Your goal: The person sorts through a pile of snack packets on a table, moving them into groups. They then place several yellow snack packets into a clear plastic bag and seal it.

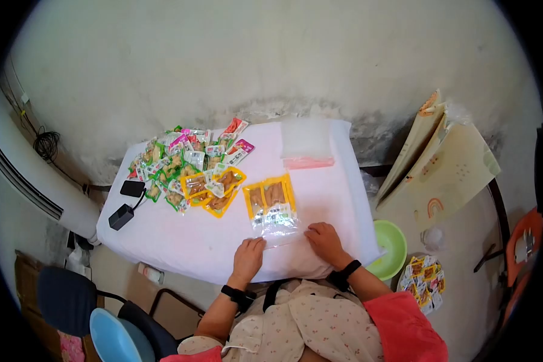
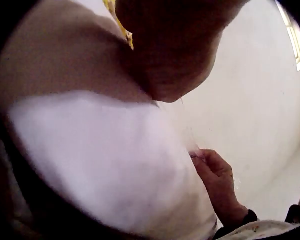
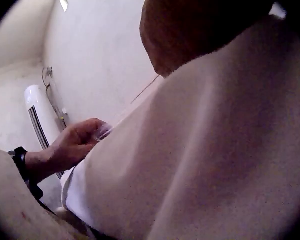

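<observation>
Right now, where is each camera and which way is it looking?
Head: from the head, down at the table; forearms, left hand, right hand on the bag.
Left wrist: from that wrist, across the table at the right hand; own palm above.
Right wrist: mirrored, at the left hand; own palm above.
Both wrists share the bag's pinched edge.

Before us on the table (image 1: 181, 241): packet heap (image 1: 181, 163) far left, bag stack (image 1: 306, 142) far right, pouch (image 1: 274, 208) nearest, centre.

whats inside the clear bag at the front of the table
Two yellow snack packets lie side by side in the clear bag. The left hand and right hand pinch its near edge and cover that strip.
</observation>
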`<state>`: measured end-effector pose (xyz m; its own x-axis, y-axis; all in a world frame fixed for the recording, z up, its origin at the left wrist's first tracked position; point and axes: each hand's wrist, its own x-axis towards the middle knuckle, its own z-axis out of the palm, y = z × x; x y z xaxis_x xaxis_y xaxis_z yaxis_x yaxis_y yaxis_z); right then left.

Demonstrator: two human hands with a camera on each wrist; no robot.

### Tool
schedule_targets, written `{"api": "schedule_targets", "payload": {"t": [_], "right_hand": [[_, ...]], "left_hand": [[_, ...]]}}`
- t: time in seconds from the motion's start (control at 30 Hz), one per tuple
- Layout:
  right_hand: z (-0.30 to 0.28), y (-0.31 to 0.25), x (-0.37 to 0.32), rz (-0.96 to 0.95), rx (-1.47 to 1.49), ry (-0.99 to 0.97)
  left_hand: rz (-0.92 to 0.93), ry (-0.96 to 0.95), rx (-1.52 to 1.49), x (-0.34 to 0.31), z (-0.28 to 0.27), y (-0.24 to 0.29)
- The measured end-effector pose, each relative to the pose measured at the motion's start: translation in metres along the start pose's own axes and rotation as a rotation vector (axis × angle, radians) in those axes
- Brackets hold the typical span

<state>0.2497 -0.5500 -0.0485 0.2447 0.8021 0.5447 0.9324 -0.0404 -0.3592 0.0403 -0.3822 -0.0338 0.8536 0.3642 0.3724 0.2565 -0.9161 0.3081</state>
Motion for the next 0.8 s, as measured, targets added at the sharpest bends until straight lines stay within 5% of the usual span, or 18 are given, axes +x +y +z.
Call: {"api": "schedule_targets", "payload": {"t": [0.23, 0.37, 0.8], "right_hand": [[-0.022, -0.014, 0.01, 0.046, 0.093, 0.13], [-0.051, -0.027, 0.039, 0.015, 0.231, 0.282], [-0.088, -0.055, 0.039, 0.214, 0.525, 0.282]], "left_hand": [[-0.193, 0.226, -0.358, 0.004, -0.007, 0.001], [-0.335, 0.188, -0.626, 0.02, -0.037, 0.004], [-0.247, 0.374, -0.953, 0.02, -0.082, 0.041]]}}
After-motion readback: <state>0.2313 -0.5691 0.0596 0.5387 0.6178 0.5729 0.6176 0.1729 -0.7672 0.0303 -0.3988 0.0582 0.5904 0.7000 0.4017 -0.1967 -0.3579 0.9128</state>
